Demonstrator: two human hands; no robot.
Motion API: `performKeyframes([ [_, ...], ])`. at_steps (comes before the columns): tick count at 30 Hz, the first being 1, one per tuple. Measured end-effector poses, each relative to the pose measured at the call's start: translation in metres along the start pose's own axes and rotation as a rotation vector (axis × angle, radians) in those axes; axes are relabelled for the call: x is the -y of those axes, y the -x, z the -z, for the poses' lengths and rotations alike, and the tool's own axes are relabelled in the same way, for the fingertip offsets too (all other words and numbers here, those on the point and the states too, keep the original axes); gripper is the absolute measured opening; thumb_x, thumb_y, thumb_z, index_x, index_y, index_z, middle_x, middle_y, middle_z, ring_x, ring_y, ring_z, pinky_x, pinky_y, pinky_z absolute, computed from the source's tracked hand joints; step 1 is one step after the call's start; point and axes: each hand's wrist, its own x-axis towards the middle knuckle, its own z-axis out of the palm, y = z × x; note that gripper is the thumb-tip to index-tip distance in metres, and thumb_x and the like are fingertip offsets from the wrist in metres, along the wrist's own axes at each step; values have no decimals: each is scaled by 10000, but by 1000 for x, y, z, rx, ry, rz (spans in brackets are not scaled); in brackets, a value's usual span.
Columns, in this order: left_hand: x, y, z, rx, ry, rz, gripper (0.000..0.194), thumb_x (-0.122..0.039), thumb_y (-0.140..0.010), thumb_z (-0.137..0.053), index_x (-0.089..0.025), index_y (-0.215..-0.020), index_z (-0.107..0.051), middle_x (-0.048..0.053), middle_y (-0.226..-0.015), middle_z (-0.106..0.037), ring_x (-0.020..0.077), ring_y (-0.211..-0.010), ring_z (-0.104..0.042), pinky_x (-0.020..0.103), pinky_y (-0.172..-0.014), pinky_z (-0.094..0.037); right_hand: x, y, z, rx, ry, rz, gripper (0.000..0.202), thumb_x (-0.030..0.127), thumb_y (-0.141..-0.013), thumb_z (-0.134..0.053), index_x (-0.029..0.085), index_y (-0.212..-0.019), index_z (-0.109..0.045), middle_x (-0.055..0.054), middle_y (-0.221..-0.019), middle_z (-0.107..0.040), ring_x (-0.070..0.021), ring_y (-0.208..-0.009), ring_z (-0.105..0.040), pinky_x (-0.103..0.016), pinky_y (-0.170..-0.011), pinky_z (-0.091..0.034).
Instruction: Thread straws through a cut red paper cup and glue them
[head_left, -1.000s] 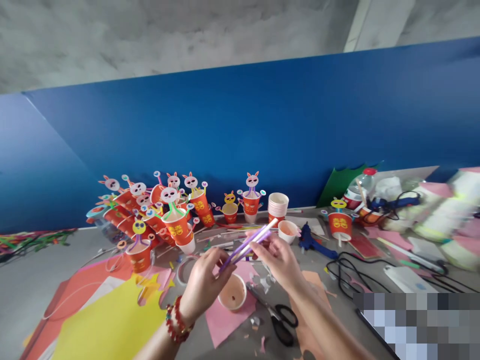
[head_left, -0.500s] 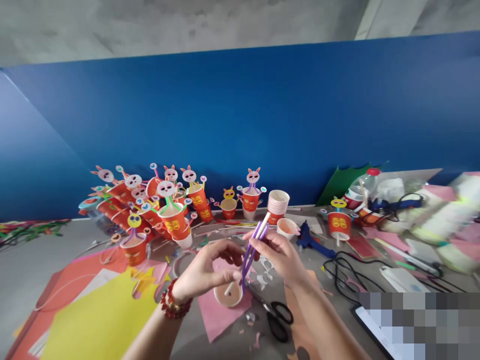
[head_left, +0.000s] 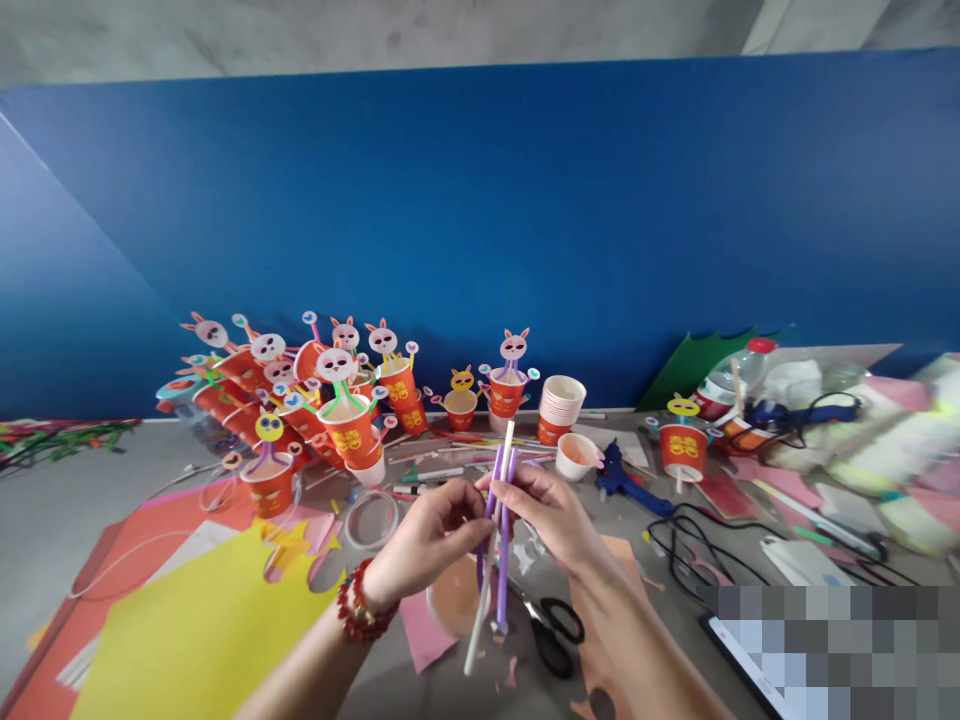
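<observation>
My left hand (head_left: pixel 431 535), a red bead bracelet at its wrist, is closed around the near side of a small bundle of straws. My right hand (head_left: pixel 546 512) pinches the same bundle higher up. In it are a long white straw (head_left: pixel 475 630) and purple straws (head_left: pixel 503 585) on either side of it, all roughly upright. The white one reaches above and below the purple ones. Below my hands stands a paper cup (head_left: pixel 448 597), partly hidden by my fingers, with pink paper (head_left: pixel 424 640) beside it. Black-handled scissors (head_left: pixel 553 640) lie just right of the straws.
Red cups with paper animal faces (head_left: pixel 346 440) crowd the left back. Stacked cups (head_left: pixel 561 400) and a blue glue gun (head_left: pixel 630 480) stand behind my right hand. Yellow paper (head_left: pixel 202 630) lies at left, a tape roll (head_left: pixel 373 520) nearby. Black cable (head_left: pixel 686 545) winds at right.
The white straw has slid down through the bundle and now hangs below the purple straws. The purple straws have turned more upright. My left hand has shifted slightly right and up.
</observation>
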Motion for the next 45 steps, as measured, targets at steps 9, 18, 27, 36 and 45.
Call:
performKeyframes([
  [9,-5,-1,-3,34,287,56,301,-411,-853,-694,-160,-905,-536,11,-807,-567,113,-691,-529,249,-643,-457,-3,-1,2,12,-2,4,302,450,-855,-728,180,-986,-695,23,-668,-607,-102,-537,-566,-212,-489,-450],
  [18,1,-1,-2,33,222,61,316,-432,-837,-709,-151,-865,-566,7,-767,-584,116,-669,-555,255,-638,-482,1,1,2,29,98,14,310,468,-862,-711,192,-1003,-687,1,-771,-644,-118,-619,-565,-216,-526,-446],
  [27,2,-1,5,113,133,91,294,-427,-853,-690,-151,-872,-589,12,-768,-599,110,-649,-575,236,-611,-494,1,-1,1,58,117,2,303,459,-862,-713,189,-998,-684,-11,-801,-661,-118,-621,-579,-221,-531,-457],
  [36,-2,-1,13,164,113,163,310,-431,-856,-685,-150,-967,-616,-27,-680,-563,62,-511,-491,176,-468,-408,3,0,6,58,171,17,280,463,-894,-677,189,-947,-660,2,-772,-622,-126,-640,-548,-233,-560,-436],
  [45,-4,-4,18,261,133,154,317,-406,-849,-705,-148,-1013,-620,-22,-721,-554,55,-548,-439,164,-458,-311,10,2,11,17,195,76,264,450,-899,-671,193,-957,-658,-8,-777,-630,-143,-658,-568,-244,-567,-449],
])
